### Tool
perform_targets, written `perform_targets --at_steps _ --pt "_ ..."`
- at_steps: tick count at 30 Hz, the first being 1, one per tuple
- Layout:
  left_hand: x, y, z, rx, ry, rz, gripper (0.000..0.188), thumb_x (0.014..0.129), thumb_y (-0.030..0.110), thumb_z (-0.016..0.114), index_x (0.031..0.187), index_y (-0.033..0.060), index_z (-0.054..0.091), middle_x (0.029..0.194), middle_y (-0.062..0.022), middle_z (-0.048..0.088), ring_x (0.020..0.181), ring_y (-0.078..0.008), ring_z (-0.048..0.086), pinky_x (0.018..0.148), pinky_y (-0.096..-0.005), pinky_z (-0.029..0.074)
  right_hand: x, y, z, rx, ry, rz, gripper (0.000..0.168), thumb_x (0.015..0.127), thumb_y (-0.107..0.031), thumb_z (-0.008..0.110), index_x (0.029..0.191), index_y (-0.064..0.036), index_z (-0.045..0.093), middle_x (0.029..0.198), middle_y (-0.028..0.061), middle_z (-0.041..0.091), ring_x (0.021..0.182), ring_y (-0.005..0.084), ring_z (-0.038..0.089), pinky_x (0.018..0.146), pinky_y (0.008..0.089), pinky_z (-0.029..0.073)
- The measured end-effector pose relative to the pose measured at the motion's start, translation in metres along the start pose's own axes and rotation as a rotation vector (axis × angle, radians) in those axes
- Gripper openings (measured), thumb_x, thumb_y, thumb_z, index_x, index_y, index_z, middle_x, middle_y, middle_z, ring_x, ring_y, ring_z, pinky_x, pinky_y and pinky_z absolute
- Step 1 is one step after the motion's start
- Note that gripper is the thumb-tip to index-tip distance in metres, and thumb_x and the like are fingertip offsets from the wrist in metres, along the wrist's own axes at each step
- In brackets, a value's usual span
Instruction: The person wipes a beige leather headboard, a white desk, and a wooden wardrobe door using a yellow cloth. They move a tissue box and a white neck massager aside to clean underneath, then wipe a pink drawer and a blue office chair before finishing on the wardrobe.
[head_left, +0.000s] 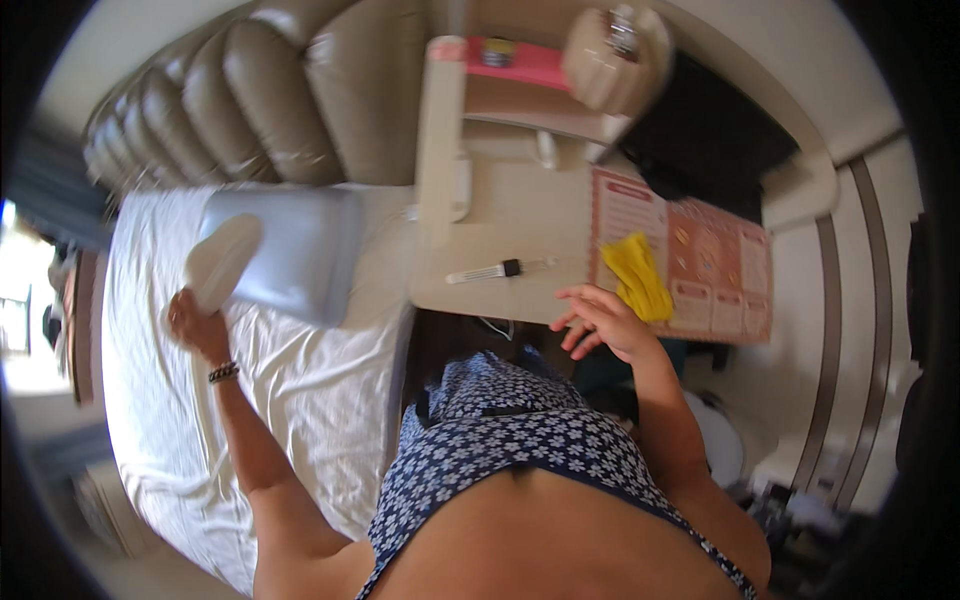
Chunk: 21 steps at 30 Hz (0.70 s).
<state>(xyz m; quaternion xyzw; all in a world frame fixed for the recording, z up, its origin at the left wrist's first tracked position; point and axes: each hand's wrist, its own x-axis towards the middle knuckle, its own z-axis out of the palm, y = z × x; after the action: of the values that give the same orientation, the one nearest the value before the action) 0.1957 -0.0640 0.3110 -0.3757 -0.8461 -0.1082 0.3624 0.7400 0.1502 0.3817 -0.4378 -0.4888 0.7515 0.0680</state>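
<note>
My left hand (198, 324), with a dark bead bracelet at its wrist, is closed on a white, flat, sole-shaped thing (223, 259), slightly blurred. That white thing is over the bed, partly in front of a pale blue pillow (307, 247). On the other side, my right hand (600, 321) is held in the air near the desk's front edge, fingers apart and holding nothing. Just beyond it a yellow cloth (637, 277) lies on a pink printed desk mat (712, 270). A white stick-like thing with a black collar (484, 271) rests on the desk to the left of the cloth.
The bed has a white sheet (292, 397) and a padded headboard (262, 97). Beside it stands the cream desk (517, 202), with a pink shelf (525, 67), a dark monitor (705, 127) and a ribbed beige container (611, 64) at its back. A white cord (501, 328) hangs under the desk.
</note>
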Motion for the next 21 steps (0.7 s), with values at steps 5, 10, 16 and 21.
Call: perform_targets --at_steps 5,10,16,21 --pt "-0.041 0.053 0.025 0.042 -0.426 -0.079 0.054 0.068 0.01 0.067 0.118 0.0076 0.044 0.122 -0.0165 0.046 0.113 -0.0326 0.043 0.093 -0.0466 0.036 -0.022 0.026 -0.039 0.041 0.082 0.018 0.041 0.092 -0.033 0.046 0.121 -0.004 0.043 0.095 0.0139 0.059 0.067 0.0155 0.059 0.054 0.0269 0.053" --pt "-0.118 0.103 0.045 -0.275 -0.813 -0.122 0.054 0.069 0.006 0.066 0.118 0.009 0.043 0.116 -0.0164 0.046 0.109 -0.0362 0.044 0.092 -0.0443 0.037 -0.031 0.077 -0.069 0.05 0.362 0.017 0.039 0.091 -0.031 0.048 0.119 -0.004 0.046 0.096 0.011 0.059 0.07 0.0146 0.059 0.054 0.0265 0.052" --pt "-0.166 0.208 -0.035 -0.612 -1.035 0.22 0.047 0.069 0.003 0.06 0.113 0.0039 0.044 0.109 -0.0175 0.047 0.107 -0.0358 0.044 0.092 -0.043 0.036 -0.012 0.157 -0.172 -1.069 1.051 -0.395 0.056 0.076 -0.027 0.065 0.127 -0.017 0.044 0.127 0.0192 0.04 0.114 0.0373 0.041 0.095 0.0511 0.031" --pt "-0.146 0.274 -0.107 -0.712 -1.14 0.22 0.047 0.068 0.004 0.06 0.113 0.0021 0.045 0.103 -0.0181 0.049 0.097 -0.0323 0.05 0.086 -0.0406 0.04 0.025 0.183 -0.195 -1.349 0.749 -0.21 0.064 0.077 -0.034 0.063 0.134 -0.033 0.035 0.142 0.006 0.024 0.123 0.0429 0.031 0.091 0.0621 0.027"
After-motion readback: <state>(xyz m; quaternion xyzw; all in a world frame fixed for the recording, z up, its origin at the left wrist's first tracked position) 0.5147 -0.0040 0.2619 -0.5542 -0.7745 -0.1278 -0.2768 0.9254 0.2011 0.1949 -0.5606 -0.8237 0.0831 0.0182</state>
